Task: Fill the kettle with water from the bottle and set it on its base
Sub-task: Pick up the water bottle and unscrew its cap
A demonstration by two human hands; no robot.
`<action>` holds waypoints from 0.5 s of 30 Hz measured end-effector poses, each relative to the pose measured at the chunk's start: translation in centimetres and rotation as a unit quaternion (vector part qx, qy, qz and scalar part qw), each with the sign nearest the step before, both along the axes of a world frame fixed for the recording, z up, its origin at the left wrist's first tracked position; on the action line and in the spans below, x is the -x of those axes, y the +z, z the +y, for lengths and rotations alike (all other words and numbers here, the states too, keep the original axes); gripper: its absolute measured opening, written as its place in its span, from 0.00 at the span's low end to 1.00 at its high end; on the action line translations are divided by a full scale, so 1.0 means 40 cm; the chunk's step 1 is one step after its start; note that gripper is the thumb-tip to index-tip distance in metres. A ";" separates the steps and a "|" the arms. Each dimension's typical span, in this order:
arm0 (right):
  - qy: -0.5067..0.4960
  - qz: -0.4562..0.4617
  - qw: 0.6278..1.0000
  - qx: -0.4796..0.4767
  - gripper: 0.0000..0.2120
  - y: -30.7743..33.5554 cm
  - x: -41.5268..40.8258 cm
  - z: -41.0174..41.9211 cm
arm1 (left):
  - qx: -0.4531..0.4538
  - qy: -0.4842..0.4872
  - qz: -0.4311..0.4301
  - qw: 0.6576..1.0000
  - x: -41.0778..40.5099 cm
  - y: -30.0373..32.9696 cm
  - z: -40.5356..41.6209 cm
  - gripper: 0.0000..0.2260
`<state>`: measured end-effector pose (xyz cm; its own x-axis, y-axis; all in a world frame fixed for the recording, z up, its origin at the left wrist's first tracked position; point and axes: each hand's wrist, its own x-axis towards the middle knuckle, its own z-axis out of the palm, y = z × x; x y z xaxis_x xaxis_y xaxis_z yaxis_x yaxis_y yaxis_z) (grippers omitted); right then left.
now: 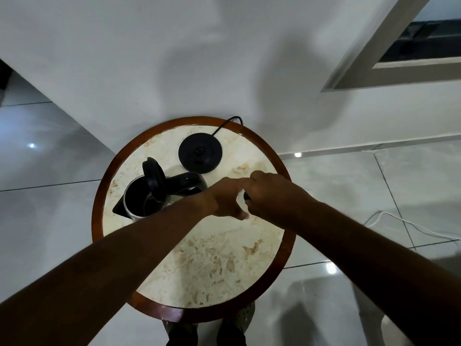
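Steel kettle point(143, 196): lid raised, off base point(200, 153).
Left hand point(225, 198): fingers curled, grip unclear.
Right hand point(270, 193): fingers closed around dark cap point(246, 196).

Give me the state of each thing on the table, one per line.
Kettle: off its base, upright on the table, lid flipped open.
Base: bare, cord running off the table's far edge.
Bottle: hidden under the hands; only a dark bit shows between them.
Left hand: closed, meeting the right.
Right hand: closed around something, cannot tell what.
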<state>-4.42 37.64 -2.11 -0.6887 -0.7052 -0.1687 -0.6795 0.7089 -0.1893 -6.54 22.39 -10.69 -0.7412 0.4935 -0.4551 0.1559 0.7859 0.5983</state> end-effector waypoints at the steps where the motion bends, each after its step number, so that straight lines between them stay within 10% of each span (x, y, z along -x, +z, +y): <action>1: 0.015 -0.009 1.000 0.000 0.09 -0.002 0.006 0.002 | -0.001 -0.002 -0.003 1.000 0.001 -0.001 -0.001 0.26; 6: 0.033 -0.036 0.998 0.028 0.13 0.008 0.016 0.020 | -0.014 -0.012 -0.002 1.000 -0.001 -0.006 -0.001 0.27; 15: -0.291 -0.147 0.943 0.071 0.05 -0.210 -0.036 0.173 | -0.099 0.055 -0.022 0.993 -0.021 0.002 -0.007 0.35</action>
<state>-2.97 44.54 -10.49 -0.9041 -0.2518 -0.3454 -0.0861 0.8988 -0.4299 -5.71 22.09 -10.62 -0.7769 0.4940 -0.3903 0.0458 0.6626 0.7475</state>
